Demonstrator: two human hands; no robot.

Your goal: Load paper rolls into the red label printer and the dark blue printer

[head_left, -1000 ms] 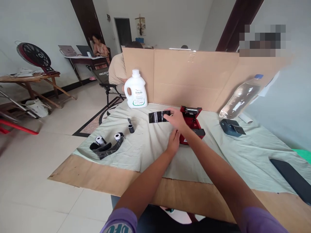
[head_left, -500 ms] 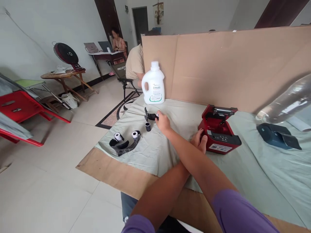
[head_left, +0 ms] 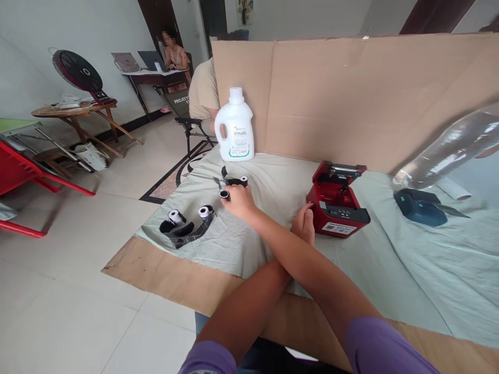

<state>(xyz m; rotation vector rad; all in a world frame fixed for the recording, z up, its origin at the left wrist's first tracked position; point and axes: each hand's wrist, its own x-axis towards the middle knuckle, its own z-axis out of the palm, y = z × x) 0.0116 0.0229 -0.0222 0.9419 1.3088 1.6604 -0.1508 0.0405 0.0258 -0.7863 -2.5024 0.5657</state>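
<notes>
My right hand (head_left: 238, 201) reaches across to the left, its fingers closed round a small dark roll (head_left: 225, 194) whose pale-rimmed end faces up. Just beyond it lies a white-cored roll (head_left: 244, 181) with a curled black strip (head_left: 231, 182). My left hand (head_left: 304, 223) passes under the right arm and rests, fingers loosely extended, at the left side of a red and black printer (head_left: 338, 200). The printer's lid is raised over its red inside. Two more white-cored rolls, one nearer the left (head_left: 175, 216) and the other beside it (head_left: 205, 212), lie with a dark curved strip (head_left: 187, 240).
A white jug (head_left: 236, 127) stands at the back before a cardboard wall (head_left: 335, 98). At right lie a dark blue object (head_left: 420, 208) and a clear plastic bottle-like bag (head_left: 440, 150). The cloth-covered table ends at a cardboard edge (head_left: 163, 272). Two people sit beyond.
My right hand has left the white-cored roll with the black strip and closed on the small dark roll. My left hand has drawn back slightly from the printer's front. The view has shifted right.
</notes>
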